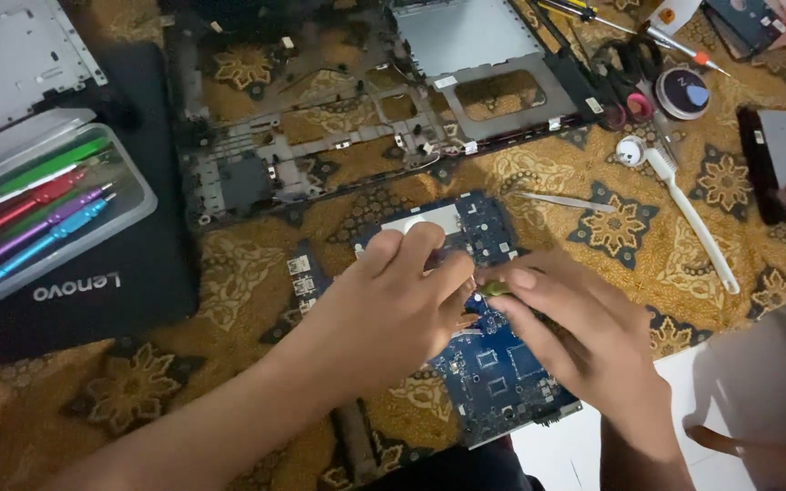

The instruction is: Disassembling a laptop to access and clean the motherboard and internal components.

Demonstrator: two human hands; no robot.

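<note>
Both hands meet over the blue board (493,364), which lies flat on the patterned cloth (229,273) below the stripped laptop frame (320,136). The left hand (393,309) presses fingertips on the board, and the right hand (575,336) pinches a small green piece (495,288). Tweezers (566,202) and a white brush (693,223) lie to the right.

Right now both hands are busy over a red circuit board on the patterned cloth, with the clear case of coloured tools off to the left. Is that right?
Not quite: the head view shows the circuit board is blue, not red. The rest holds: the left hand and right hand meet over it on the patterned cloth, and the clear case of coloured tools sits to the left.
</note>
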